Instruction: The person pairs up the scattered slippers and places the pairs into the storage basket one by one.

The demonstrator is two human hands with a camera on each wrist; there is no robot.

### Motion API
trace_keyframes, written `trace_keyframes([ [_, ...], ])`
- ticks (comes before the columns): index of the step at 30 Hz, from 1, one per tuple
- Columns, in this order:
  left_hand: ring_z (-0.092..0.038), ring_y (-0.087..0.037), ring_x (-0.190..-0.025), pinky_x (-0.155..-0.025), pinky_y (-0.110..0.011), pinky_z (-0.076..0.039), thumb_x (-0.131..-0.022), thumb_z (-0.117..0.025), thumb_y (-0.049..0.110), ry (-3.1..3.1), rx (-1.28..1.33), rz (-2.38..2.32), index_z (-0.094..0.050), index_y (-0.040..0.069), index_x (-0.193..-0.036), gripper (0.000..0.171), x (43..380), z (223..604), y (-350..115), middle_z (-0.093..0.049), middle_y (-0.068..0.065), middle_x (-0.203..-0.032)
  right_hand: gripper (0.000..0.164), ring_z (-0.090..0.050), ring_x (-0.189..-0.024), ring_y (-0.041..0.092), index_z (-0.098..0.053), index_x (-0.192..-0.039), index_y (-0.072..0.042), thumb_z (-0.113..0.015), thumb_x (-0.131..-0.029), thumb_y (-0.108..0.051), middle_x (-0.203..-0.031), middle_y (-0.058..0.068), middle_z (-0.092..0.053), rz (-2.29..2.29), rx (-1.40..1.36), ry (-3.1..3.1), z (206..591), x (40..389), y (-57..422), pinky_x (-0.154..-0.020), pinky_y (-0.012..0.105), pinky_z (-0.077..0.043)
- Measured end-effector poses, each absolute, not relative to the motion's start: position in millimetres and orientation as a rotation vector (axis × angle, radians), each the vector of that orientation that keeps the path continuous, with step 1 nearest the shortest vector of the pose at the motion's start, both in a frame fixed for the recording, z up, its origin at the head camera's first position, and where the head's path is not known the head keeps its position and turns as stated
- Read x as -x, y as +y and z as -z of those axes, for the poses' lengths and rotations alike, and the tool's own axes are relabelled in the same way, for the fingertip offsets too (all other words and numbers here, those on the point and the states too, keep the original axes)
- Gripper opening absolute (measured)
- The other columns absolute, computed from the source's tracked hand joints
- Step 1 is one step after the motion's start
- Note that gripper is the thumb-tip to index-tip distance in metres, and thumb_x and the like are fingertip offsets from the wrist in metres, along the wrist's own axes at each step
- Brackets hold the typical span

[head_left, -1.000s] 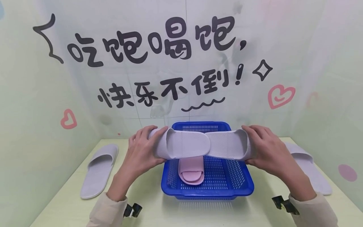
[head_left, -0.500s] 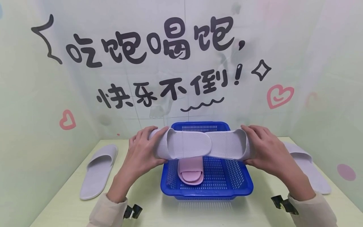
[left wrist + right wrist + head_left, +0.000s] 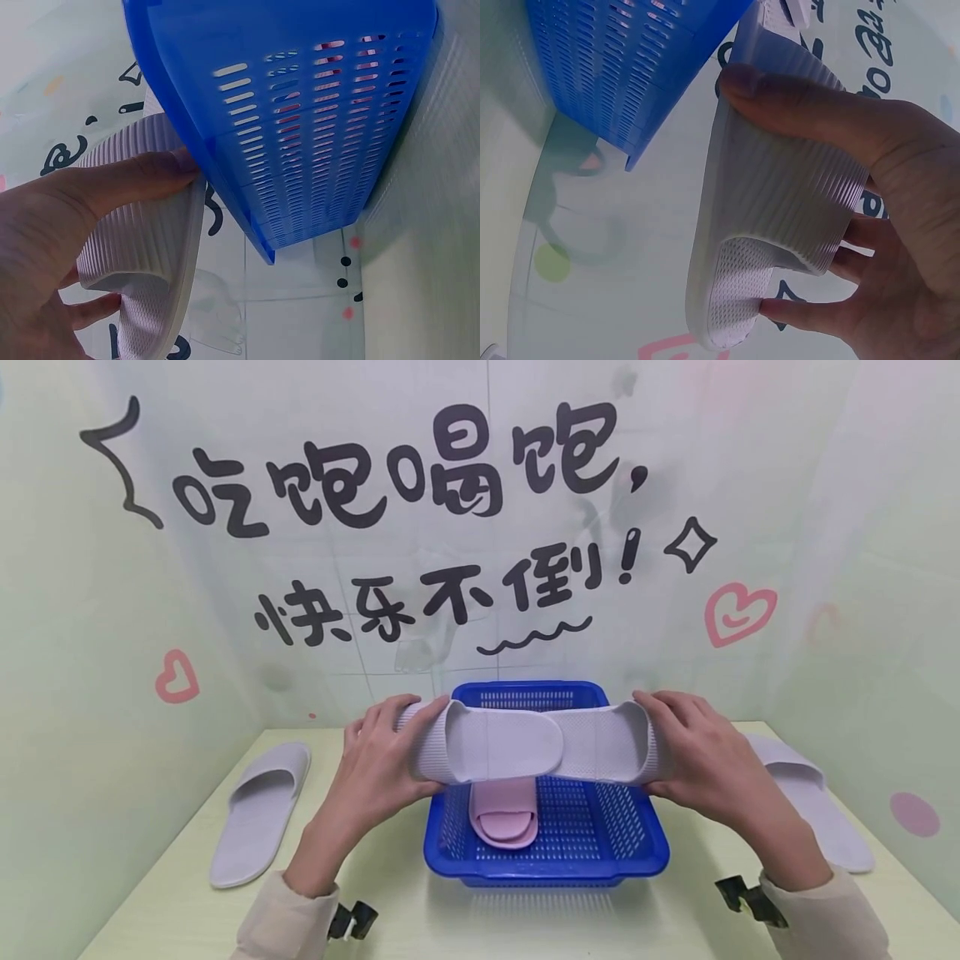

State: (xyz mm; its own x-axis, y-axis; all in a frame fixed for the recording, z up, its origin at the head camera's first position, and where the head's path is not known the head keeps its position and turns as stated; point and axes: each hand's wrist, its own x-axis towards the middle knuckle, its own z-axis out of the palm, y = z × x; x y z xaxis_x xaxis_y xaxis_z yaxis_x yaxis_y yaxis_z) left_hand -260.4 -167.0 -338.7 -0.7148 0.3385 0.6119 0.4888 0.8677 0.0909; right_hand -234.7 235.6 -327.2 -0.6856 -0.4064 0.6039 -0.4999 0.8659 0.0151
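My left hand (image 3: 381, 756) grips a pale lilac slipper (image 3: 506, 745) by its ribbed strap, thumb on the near side and fingers over the strap. A matching slipper (image 3: 596, 745) is held the same way by my right hand (image 3: 708, 762). Both are raised above the blue basket (image 3: 558, 868) with their heels toward each other. The left one's heel overlaps the right one's. The right wrist view shows the ribbed strap (image 3: 784, 180) between thumb and fingers. In the basket's left half lies a pink slipper (image 3: 506, 814), its far part hidden behind the lilac pair.
A plain grey slipper (image 3: 258, 818) lies on the table (image 3: 397, 910) at the left. Another grey slipper (image 3: 817, 810) lies at the right, partly behind my right forearm. A printed wall (image 3: 420, 543) stands close behind the basket.
The slipper in my left hand has shifted slightly to the right, and the one in my right hand slightly left. Their heels overlap a little more. The basket and pink slipper stay put.
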Motion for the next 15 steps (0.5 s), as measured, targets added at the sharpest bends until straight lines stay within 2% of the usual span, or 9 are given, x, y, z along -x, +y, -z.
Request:
trace_keyframes([
  [9, -0.051, -0.041, -0.132, -0.100, -0.065, -0.043, -0.054, -0.102, 0.043, -2.439, 0.599, 0.304, -0.045, 0.039, -0.152, 0.114, 259.7, 338.8, -164.5, -0.053, -0.015, -0.145, 0.114, -0.057, -0.119, 0.041, -0.052, -0.146, -0.008, -0.105, -0.047, -0.026, -0.134, 0.020, -0.060, -0.190, -0.660, -2.412, 326.6, 233.7, 234.0, -0.083, 0.060, -0.058],
  [15, -0.051, -0.041, -0.132, -0.100, -0.066, -0.044, -0.051, -0.103, 0.042, -2.411, 0.607, 0.281, -0.046, 0.039, -0.152, 0.116, 259.9, 340.9, -163.7, -0.053, -0.015, -0.145, 0.116, -0.057, -0.120, 0.041, -0.051, -0.147, -0.009, -0.105, -0.046, -0.025, -0.135, 0.019, -0.060, -0.182, -0.663, -2.415, 326.1, 233.6, 233.3, -0.086, 0.060, -0.057],
])
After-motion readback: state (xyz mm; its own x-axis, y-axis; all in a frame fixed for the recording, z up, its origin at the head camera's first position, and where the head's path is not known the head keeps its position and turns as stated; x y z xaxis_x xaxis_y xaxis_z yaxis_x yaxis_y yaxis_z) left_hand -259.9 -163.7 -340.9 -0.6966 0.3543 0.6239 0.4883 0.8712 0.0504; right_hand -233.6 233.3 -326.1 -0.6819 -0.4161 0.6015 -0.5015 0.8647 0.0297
